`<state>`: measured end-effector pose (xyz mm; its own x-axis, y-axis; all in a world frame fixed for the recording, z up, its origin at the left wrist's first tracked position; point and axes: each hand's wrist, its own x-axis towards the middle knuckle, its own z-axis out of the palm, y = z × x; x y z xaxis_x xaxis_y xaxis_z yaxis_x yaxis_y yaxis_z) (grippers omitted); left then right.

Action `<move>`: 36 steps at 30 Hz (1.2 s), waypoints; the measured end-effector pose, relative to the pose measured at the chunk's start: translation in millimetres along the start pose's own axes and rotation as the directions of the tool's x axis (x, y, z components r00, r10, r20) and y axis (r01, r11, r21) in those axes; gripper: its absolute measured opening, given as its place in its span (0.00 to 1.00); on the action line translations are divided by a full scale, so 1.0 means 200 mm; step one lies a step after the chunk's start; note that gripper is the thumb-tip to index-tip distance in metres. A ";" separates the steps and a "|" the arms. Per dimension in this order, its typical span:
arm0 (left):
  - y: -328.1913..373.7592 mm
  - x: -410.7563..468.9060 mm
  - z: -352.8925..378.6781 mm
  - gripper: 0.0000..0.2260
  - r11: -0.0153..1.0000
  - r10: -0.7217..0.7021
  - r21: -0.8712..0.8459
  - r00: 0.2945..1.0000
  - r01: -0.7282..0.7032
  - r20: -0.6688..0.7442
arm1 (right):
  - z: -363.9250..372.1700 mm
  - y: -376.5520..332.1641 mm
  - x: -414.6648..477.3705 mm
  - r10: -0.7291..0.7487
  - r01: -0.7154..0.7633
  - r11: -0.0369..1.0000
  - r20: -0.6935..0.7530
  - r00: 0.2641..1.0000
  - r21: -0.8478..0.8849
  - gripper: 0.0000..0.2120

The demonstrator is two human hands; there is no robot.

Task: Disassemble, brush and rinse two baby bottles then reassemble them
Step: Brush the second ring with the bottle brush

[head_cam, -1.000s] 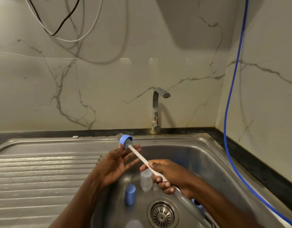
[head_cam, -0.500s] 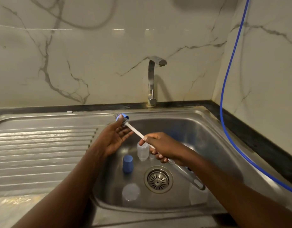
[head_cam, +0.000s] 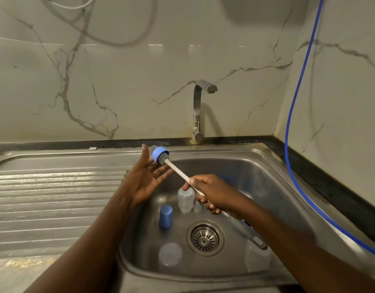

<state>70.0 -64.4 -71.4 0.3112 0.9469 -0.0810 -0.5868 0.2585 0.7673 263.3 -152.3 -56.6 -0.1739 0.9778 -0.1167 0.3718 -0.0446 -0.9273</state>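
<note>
my right hand (head_cam: 212,193) grips the brush (head_cam: 180,173) mid-frame, a blue ring (head_cam: 160,154) on its bristles; my left hand (head_cam: 144,178) lies open beside it. hard twisting could flick the ring into the sink (head_cam: 256,166).

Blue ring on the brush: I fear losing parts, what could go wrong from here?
The blue ring sits on the brush bristles with the left hand open beside it, not gripping; it might slide off into the sink. A slip of the right hand could knock the clear bottle below.
</note>
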 end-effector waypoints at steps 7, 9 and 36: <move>-0.01 0.02 -0.03 0.25 0.995 0.006 -0.103 1.000 -0.006 0.002 | -0.01 0.00 0.00 0.065 -0.091 0.977 0.140 0.988 0.191 0.16; -0.01 0.01 -0.03 0.23 0.991 -0.007 -0.135 0.997 0.018 0.081 | -0.03 -0.02 -0.01 0.063 -0.106 0.962 0.174 0.983 0.250 0.17; -0.03 0.09 -0.08 0.09 0.962 0.269 0.011 0.942 -0.273 -0.200 | 0.13 0.01 0.01 -0.444 0.271 0.737 -0.141 0.885 -0.620 0.10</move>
<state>67.2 -46.7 -88.4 -0.0144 0.9999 0.0030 -0.6412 -0.0115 0.7673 239.9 -155.0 -68.9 -0.1903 0.9139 0.3586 0.7919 0.3588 -0.4941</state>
